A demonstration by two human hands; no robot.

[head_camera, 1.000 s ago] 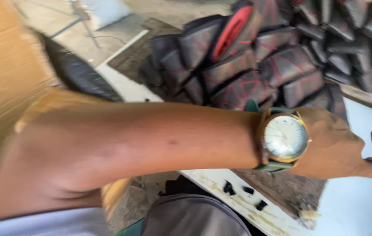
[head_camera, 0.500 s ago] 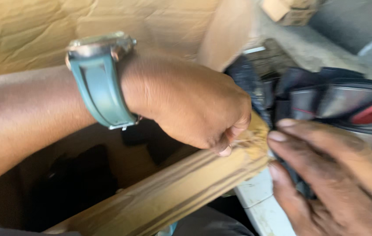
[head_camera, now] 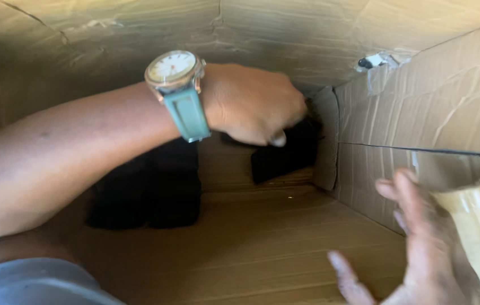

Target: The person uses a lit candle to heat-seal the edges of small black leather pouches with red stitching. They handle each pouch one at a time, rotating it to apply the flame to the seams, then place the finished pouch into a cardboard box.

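The person's left hand is deep inside a large cardboard box, reaching toward the far right corner. Its fingers are curled shut around a dark, flat black piece that stands against the back wall where that wall meets the right-hand side; the thumb tip presses on its upper edge. A wristwatch with a pale dial and a teal strap sits on that wrist, face up.

A second dark bundle lies on the box floor to the left, under the forearm and well apart from the held piece. It is in shadow, so I cannot tell what it is made of, though it looks like the same sort of black item.

The right hand hangs low at the right, near the box's side wall, fingers spread wide and holding nothing. Just beside it, at the frame's edge, is a glossy yellowish strip, possibly a taped flap; it is blurred.

The box floor between the two dark items and toward the viewer is bare brown board, leaving open room there. The side wall and the corner hem in the left hand closely, and a torn scrap of tape sticks at the upper right seam. A bit of grey-blue sleeve shows at the bottom left.
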